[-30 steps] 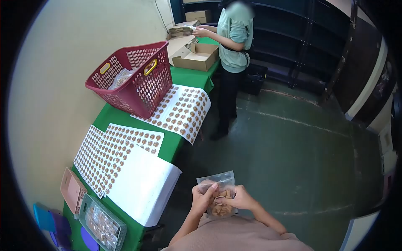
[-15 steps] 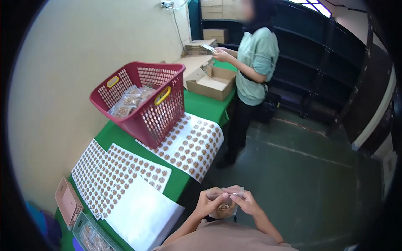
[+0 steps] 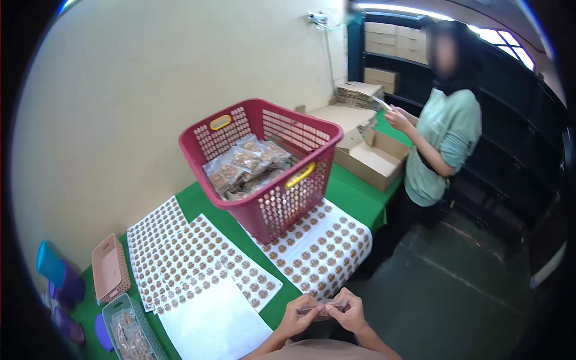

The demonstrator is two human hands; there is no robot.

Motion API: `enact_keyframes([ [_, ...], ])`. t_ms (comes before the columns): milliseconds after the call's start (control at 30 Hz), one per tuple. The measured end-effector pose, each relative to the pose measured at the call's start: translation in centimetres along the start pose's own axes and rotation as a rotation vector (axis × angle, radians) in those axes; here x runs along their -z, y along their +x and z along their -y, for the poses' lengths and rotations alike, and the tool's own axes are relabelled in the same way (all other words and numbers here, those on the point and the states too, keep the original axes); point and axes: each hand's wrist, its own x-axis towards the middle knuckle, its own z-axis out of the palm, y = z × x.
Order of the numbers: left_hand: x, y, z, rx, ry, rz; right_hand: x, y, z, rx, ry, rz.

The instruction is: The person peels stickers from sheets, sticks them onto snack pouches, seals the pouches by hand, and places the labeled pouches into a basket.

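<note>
My left hand (image 3: 298,317) and my right hand (image 3: 351,312) pinch a small clear plastic pouch (image 3: 323,317) between thumbs and fingers, close in front of my body. The thumbs nearly meet along the pouch's upper edge. What lies inside the pouch is mostly hidden now. Just beyond my hands, a sheet of round brown stickers (image 3: 336,255) hangs over the table edge. More sticker sheets (image 3: 198,258) overlap to the left, with a blank white area (image 3: 207,321) nearest me.
A maroon laundry basket (image 3: 261,223) holds several filled clear pouches (image 3: 243,159). A pink basket (image 3: 108,270) and a green tray (image 3: 157,343) stand at left on the green-covered table (image 3: 354,195). Beyond an open cardboard box (image 3: 375,174), a co-worker (image 3: 441,135) holds something pale and flat.
The view has swung left, so the table and co-worker appear farther right. My hands still grip the pouch, which now looks tilted flatter, its contents less visible.
</note>
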Motion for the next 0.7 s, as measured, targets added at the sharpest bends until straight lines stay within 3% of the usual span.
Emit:
enact_keyframes([
  [100,2.0,0.8,-0.7,0.002,0.131,-0.147,-0.4,3.4,-1.2,0.038,0.026,0.189],
  [167,3.2,1.6,-0.6,-0.091,0.133,-0.263,-0.9,6.5,-0.1,0.064,0.086,0.270],
  [233,4.7,3.2,-2.1,-0.250,0.108,-0.259,-0.7,10.6,1.4,0.173,0.162,0.498],
  [300,6.0,5.9,-6.6,-0.276,0.145,-0.222,-0.2,15.4,3.9,0.023,0.466,0.630],
  [433,7.9,13.1,-14.2,-0.495,0.436,-0.297,0.4,26.7,10.9,0.350,0.404,0.927],
  [500,9.1,16.8,-16.8,-0.611,0.553,-0.435,0.2,31.5,14.0,0.552,0.369,0.981],
  [567,9.7,20.4,-18.6,-0.588,0.471,-0.576,-0.1,35.3,15.5,0.578,0.386,0.976],
  [633,11.2,23.5,-18.7,-0.571,0.550,-0.614,-0.6,39.6,15.8,0.812,0.122,0.863],
  [700,12.3,26.5,-17.8,-0.554,0.438,-0.734,-2.3,43.4,14.7,0.836,0.086,0.764],
])
